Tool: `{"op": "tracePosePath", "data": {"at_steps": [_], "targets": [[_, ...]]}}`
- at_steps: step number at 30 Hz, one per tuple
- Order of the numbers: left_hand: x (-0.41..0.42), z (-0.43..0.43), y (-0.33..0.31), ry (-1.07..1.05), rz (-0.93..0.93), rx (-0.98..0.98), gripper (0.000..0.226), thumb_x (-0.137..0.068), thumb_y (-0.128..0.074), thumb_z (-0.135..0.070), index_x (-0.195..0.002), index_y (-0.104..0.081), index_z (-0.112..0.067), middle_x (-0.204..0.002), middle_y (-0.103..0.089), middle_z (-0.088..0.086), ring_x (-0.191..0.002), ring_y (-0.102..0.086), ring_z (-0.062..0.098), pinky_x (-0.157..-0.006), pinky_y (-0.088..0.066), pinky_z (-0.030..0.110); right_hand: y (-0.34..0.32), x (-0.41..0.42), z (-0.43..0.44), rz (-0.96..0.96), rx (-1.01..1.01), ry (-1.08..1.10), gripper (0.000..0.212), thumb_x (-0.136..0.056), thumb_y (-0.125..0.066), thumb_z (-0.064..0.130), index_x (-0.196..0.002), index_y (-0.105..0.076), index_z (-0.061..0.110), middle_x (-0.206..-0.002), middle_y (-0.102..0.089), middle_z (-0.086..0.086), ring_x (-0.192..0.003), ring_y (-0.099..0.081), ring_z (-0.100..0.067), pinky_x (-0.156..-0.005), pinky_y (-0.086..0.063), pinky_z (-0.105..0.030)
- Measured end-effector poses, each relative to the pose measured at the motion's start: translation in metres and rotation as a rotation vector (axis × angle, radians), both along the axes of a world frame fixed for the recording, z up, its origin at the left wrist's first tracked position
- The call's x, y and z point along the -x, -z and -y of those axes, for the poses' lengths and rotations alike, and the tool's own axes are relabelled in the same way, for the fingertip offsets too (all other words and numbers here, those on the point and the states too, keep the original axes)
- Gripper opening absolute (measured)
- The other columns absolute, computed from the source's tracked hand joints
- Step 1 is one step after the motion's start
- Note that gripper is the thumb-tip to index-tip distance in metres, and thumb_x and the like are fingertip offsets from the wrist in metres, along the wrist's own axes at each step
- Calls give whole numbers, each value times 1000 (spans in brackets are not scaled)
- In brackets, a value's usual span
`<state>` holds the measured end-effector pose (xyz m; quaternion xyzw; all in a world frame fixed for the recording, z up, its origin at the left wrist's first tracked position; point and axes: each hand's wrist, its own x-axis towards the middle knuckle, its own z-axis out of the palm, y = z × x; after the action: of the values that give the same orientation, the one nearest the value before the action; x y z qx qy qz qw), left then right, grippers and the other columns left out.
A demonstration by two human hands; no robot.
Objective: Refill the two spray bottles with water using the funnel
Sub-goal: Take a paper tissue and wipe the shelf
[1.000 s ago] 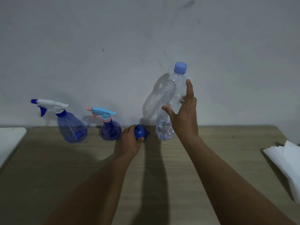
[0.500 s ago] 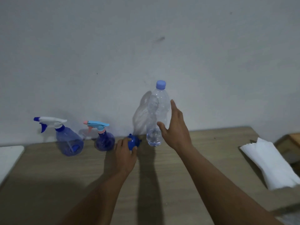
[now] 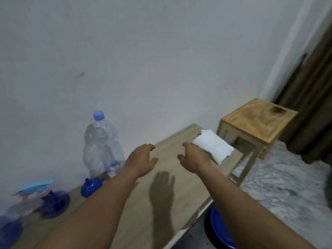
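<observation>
A clear water bottle (image 3: 102, 144) with a pale blue cap stands at the wall on the wooden table (image 3: 161, 203). The blue funnel (image 3: 90, 187) lies just in front of it, to the left. A small blue spray bottle (image 3: 53, 202) with a light blue and pink trigger stands further left. The other blue spray bottle (image 3: 9, 230) shows only partly at the left edge. My left hand (image 3: 142, 159) hovers open over the table, right of the water bottle. My right hand (image 3: 193, 157) is open too, beside a folded white cloth (image 3: 213, 146).
The folded white cloth lies at the table's right end. A small wooden stool (image 3: 258, 121) stands beyond that end, near a brown curtain (image 3: 310, 97). A blue basin (image 3: 221, 229) sits on the floor under the table's front edge.
Both hands have let go: the left left the funnel, the right left the water bottle, and both moved right toward the cloth. The view has swung to the right.
</observation>
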<state>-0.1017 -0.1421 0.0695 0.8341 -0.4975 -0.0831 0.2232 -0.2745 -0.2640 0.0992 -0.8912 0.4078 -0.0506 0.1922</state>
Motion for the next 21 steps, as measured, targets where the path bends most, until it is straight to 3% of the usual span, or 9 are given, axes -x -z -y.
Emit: {"op": "tracePosePath", "data": {"at_steps": [12, 17, 21], "targets": [[59, 204, 45, 300, 122, -104, 55, -87, -66, -39, -138, -50, -23, -137, -56, -2, -129, -49, 19, -105, -42, 35, 64, 96, 149, -34, -35, 255, 38, -96, -55, 29, -130, -50, 13, -130, -59, -9, -116, -57, -32, -91, -49, -40], [69, 269, 90, 350, 179, -176, 58, -86, -67, -37, -139, -48, -27, -143, -49, -3, -132, -42, 20, -101, -45, 38, 119, 90, 201, -81, 62, 171, 48, -97, -56, 39, -137, -45, 15, -142, -46, -7, -135, -39, -28, -116, -27, -48], [72, 295, 121, 359, 260, -109, 56, -82, -69, -37, -134, -54, -23, -142, -50, 0, -131, -43, 24, -98, -45, 38, 156, 70, 221, -118, 103, 55, 44, -101, -49, 41, -135, -45, 14, -156, -32, -14, -149, -19, -30, -122, -11, -52]]}}
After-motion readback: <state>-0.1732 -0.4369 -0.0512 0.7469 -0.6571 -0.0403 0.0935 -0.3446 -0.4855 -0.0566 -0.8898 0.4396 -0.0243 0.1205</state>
